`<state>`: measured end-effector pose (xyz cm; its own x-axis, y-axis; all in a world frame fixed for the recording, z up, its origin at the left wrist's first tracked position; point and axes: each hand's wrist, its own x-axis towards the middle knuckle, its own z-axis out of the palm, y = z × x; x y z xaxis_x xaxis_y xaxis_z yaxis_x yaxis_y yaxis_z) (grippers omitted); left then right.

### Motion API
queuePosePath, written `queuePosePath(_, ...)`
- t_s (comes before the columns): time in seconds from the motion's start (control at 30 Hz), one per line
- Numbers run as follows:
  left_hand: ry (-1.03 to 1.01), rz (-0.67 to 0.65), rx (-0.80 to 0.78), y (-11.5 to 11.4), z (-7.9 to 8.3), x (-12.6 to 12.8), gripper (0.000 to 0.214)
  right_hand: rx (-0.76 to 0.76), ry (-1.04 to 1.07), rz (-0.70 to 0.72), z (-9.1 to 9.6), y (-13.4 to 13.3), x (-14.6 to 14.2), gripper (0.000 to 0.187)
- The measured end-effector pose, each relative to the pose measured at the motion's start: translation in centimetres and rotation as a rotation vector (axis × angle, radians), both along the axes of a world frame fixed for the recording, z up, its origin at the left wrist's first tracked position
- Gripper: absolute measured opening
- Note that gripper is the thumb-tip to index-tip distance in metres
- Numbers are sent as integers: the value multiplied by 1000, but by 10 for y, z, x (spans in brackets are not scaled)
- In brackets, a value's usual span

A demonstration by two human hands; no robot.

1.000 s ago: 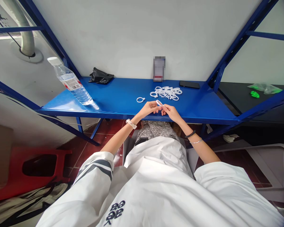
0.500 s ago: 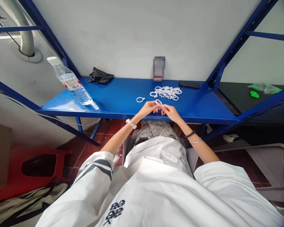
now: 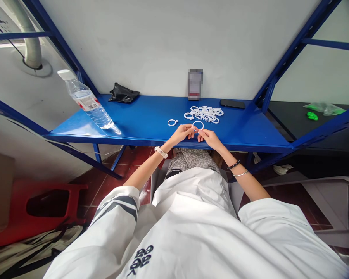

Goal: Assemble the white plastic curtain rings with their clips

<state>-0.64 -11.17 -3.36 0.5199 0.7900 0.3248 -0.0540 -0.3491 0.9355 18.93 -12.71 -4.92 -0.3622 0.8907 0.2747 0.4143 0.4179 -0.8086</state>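
Observation:
Between my fingers is a white plastic ring [image 3: 198,122], like a curtain ring, its round loop facing me above the table's front edge. My left hand [image 3: 184,132] pinches its left side, and my right hand [image 3: 208,137] grips its lower right side. The small parts at the bottom of the ring are partly hidden by my fingertips. A single similar white ring [image 3: 172,123] lies on the table just beyond my left hand. Farther back, past both hands, is a pile of white rings [image 3: 206,113].
The blue table [image 3: 151,112] holds a water bottle [image 3: 90,102] at left, a crumpled black bag [image 3: 123,93], a blurred upright packet [image 3: 195,85] against the wall and a black phone [image 3: 232,104]. Blue frame posts [image 3: 291,52] rise at both sides. A red stool [image 3: 75,199] stands lower left.
The ring in my hands has turned from a tilted, narrow view to a round loop facing me. My hands have stayed in nearly the same place.

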Motion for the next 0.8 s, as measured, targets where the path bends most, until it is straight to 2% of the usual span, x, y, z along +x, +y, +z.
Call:
queuePosePath(0.23, 11, 8, -3, 0, -1, 0, 56, -72, 84, 72, 2, 0, 0, 55)
queuePosePath(0.43, 6, 26, -13, 1, -2, 1, 54, -70, 127, 89, 3, -2, -1, 44)
queuePosePath(0.8, 21, 25, -45, 2, -3, 1, 41, -39, 133, 43, 4, -3, 0, 46)
